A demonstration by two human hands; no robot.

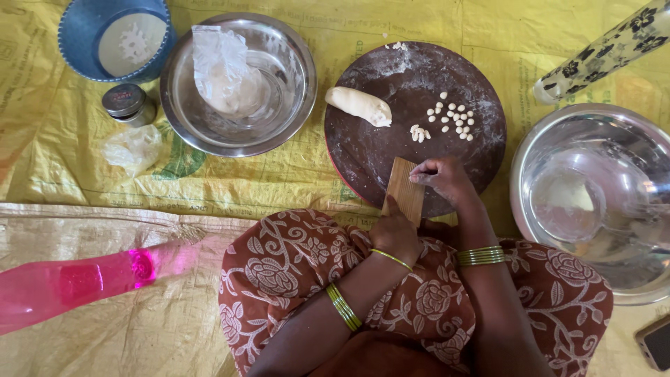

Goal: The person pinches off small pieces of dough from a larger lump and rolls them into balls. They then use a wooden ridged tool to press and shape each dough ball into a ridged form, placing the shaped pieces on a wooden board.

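A small ridged wooden board [404, 190] leans on the near edge of a round dark wooden board [391, 146] dusted with flour. My left hand [395, 234] holds the ridged board's lower end. My right hand [444, 177] presses its fingertips on the ridged board's top right; any dough under them is hidden. On the round board lie a roll of white dough [359, 105] and several small dough pellets [450, 120].
A steel bowl [279, 119] with a plastic bag stands at the back left, by a blue container [78, 36] and a small tin [128, 102]. Another steel bowl [558, 132] holding flour sits right. A pink bottle [70, 283] lies left, a patterned bottle [607, 50] top right.
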